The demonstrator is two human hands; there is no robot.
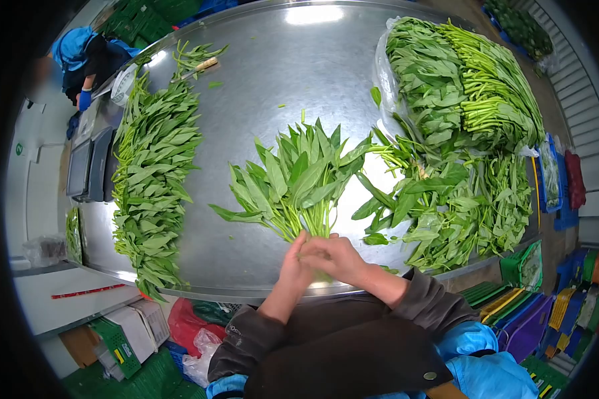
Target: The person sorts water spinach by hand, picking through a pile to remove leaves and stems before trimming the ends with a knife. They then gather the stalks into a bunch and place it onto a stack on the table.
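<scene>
A fanned bunch of leafy greens, which looks like water spinach (299,173), lies on the metal table with its leaves pointing away from me. My left hand (293,267) is closed round the stems at the near end. Against it, my right hand (336,257) is closed over the same stems, its fingers slightly blurred. The stem ends are mostly hidden by both hands. To the right of the bunch lies a loose heap of the same greens (439,206), some leaves almost touching it.
A long row of bunches (156,166) lines the left of the metal table (246,86). Behind the loose heap, more greens (466,80) sit on plastic. A wooden-handled tool (206,64) and a scale (90,165) are at left. Another person (90,60) stands far left.
</scene>
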